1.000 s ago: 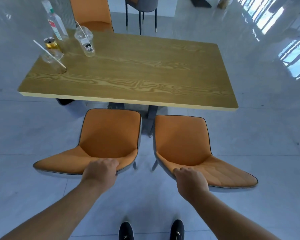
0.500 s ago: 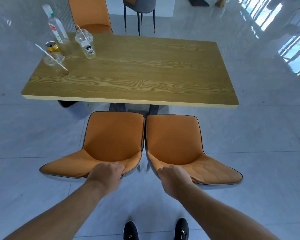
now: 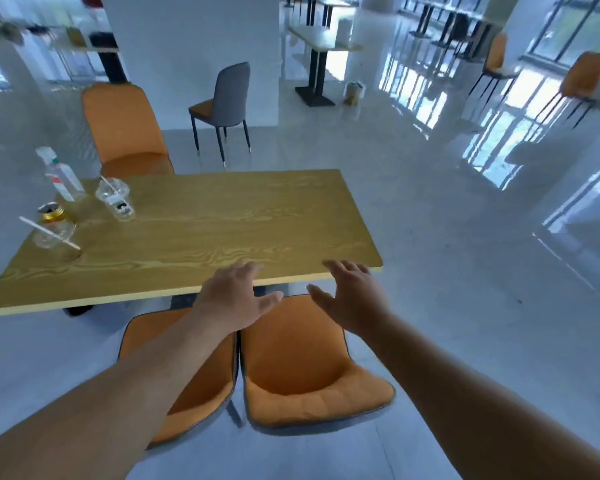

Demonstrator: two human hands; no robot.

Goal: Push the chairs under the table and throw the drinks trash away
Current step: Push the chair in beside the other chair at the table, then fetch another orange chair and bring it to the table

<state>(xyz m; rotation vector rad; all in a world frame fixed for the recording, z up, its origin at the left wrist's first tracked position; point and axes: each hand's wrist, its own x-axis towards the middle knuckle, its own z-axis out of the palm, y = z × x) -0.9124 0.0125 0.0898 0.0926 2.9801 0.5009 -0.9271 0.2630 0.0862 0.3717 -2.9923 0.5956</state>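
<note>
At the worktop's near edge: left hand (image 3: 234, 299) and right hand (image 3: 352, 294), fingers spread, holding nothing
Chairs: left chair (image 3: 194, 400) and right chair (image 3: 298, 362) side by side at 6 o'clock, seats not under worktop (image 3: 222, 220)
Drinks trash: bottle (image 3: 61, 174), can (image 3: 51, 213), two cups (image 3: 116, 199) at 10 o'clock

Orange chairs (image 3: 302, 355), yellow wood-grain table (image 3: 222, 223), gold can (image 3: 51, 213), grey chair (image 3: 231, 90)

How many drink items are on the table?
4, all at the table's far left end: bottle, lidded cup, can, and nearest cup with straw. None seems hidden.
</note>
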